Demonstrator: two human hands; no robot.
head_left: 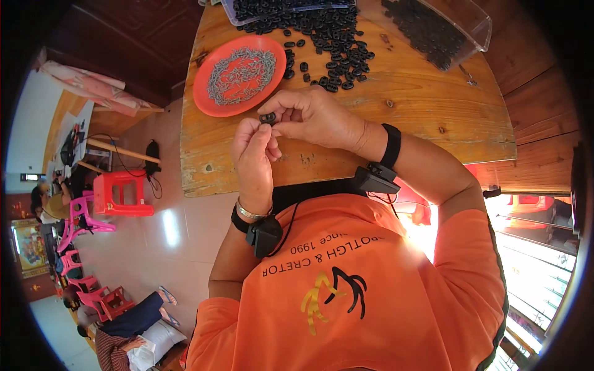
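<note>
Over the near left part of the wooden table (427, 111), my two hands meet around a small black plastic oval piece (267, 117) with holes in it. My left hand (254, 147) pinches it from below between thumb and fingers. From the right, my right hand (318, 120) closes thumb and forefinger at its upper side; whether these fingertips hold anything more is too small to see. Just beyond my hands lies a red plate (204, 99) with many thin silver metal pieces (241, 74), perhaps small springs. Loose black oval pieces (337, 65) of the same kind are scattered to its right.
A clear bin (238, 18) at the far edge spills black pieces. Another clear container (479, 34) with dark pieces lies at the far right. Red stools (124, 193) and seated people are off to the left. Black devices (265, 235) are strapped to both my wrists.
</note>
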